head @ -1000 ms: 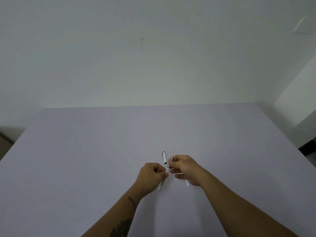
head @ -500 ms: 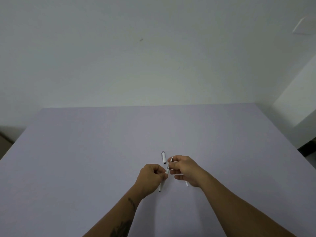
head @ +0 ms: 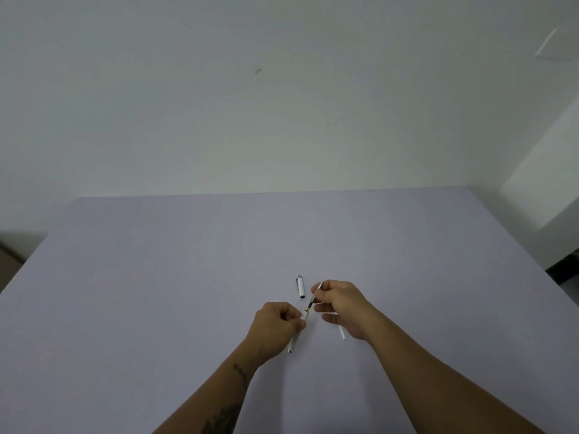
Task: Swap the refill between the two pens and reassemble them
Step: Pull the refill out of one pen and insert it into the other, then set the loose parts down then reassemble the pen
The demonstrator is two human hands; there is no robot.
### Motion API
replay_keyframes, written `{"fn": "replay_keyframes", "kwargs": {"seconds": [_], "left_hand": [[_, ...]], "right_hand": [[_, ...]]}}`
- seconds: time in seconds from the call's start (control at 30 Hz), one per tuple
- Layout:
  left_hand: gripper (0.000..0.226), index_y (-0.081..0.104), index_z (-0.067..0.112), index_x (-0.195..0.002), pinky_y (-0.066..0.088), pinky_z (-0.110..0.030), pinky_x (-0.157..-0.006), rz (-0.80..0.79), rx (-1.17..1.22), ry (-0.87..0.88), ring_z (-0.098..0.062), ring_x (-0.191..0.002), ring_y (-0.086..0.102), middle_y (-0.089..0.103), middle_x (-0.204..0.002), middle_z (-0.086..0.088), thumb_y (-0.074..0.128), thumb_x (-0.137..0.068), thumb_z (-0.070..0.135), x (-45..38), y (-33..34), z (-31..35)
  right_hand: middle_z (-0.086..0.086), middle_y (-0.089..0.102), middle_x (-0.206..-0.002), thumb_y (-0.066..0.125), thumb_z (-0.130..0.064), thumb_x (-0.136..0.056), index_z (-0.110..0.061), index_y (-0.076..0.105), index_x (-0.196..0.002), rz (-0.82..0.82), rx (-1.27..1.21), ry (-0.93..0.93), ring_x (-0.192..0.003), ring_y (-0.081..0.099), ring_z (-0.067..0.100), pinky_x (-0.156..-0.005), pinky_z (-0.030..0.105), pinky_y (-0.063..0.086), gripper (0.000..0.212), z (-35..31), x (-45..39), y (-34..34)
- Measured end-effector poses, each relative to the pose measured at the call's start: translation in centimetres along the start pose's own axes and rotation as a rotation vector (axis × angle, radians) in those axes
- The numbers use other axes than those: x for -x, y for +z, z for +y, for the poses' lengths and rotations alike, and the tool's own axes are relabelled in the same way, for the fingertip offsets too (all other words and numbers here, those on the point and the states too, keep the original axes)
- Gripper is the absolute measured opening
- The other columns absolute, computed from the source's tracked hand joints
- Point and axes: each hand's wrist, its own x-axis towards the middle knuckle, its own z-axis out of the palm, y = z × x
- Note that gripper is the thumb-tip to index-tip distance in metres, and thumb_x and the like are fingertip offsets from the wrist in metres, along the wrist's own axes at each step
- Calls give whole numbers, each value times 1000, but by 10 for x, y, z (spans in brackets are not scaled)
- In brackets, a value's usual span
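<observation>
Two hands meet: left (head: 275, 327) grips barrel (head: 304, 316), right (head: 341, 303) pinches refill (head: 313, 297).

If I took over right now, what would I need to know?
Left hand: shut on a white pen barrel, open end up.
Right hand: pinching a thin refill, partly inside that barrel; a second white piece sticks out under the palm.
White cap: lying alone on the table.
Done: pens taken apart.
Left: I cannot tell if the refill is going in or out. Finish the swap, reassemble, cap.
</observation>
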Motion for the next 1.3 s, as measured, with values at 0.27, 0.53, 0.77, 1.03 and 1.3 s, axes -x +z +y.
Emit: {"fn": "replay_keyframes", "kwargs": {"seconds": [0.27,0.53,0.77,1.03,1.3], "left_hand": [[6,73,15,-81,46,-20,-62,42,6,-74,-12,-68,56,67,-76,1,69,-84,19,-7,-1,-19],[8,73,15,-81,49,-23,-66,60,16,-119,-14,-69,60,73,-83,-7,69,-85,20,-20,7,-38],[9,70,19,-78,43,-19,-60,85,7,-142,-10,-64,55,66,-72,4,67,-86,22,-30,2,-43],[10,69,19,-77,41,-19,-60,100,10,-157,-8,-60,53,63,-68,7,66,-86,22,-31,-2,-54],[9,69,20,-78,41,-18,-59,83,5,-116,-8,-61,53,63,-71,6,65,-86,22,-30,10,-41]], "right_hand": [[9,70,-79,63,-12,-91,-7,74,-86,230,-20,-65,-67,64,17,-65,30,55,13,-9,-32,-13],[5,65,-104,60,-19,-85,-15,64,-108,193,762,-160,-95,63,27,-78,32,51,24,15,-55,2],[8,61,-95,56,-15,-86,-14,42,-111,253,1050,-224,-74,53,27,-62,32,41,29,33,-72,24],[6,58,-89,56,-17,-88,-12,44,-109,263,1074,-241,-73,52,26,-61,32,40,25,32,-78,25],[1,67,-99,59,-13,-86,-16,66,-103,275,579,-164,-86,61,17,-72,25,46,19,32,-57,3]]}}
